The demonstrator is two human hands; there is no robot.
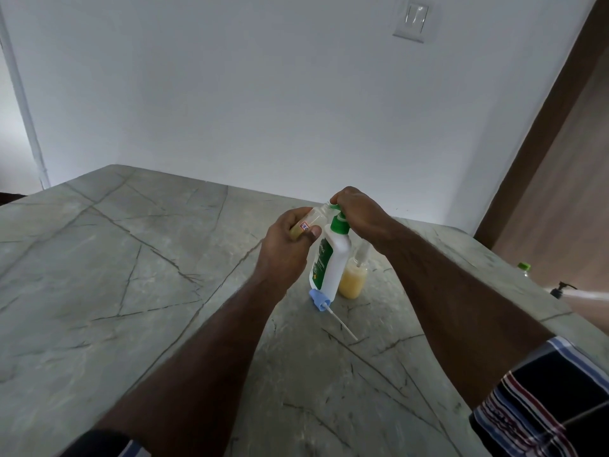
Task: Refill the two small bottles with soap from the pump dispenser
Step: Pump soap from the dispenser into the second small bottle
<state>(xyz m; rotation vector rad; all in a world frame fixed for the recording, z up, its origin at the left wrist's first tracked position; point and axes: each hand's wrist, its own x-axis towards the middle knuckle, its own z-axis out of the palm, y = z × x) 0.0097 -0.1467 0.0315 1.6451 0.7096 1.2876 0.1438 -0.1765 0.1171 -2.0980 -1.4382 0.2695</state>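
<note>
Small clear plastic bottle (314, 222) with a little yellowish soap, tilted and gripped in the left hand (290, 247), its mouth held at the nozzle of a white green-topped pump dispenser (331, 258) standing on a grey veined stone counter (131, 291), pump head covered by the closed right hand (357, 211), second clear bottle (354, 278) half filled with yellow soap just beside the dispenser, blue pump cap with white tube (324, 303) laid on the counter in front.

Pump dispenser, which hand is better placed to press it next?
Right. The right hand is on the green pump head of the pump dispenser, while the left hand holds the small bottle by the nozzle.
</note>
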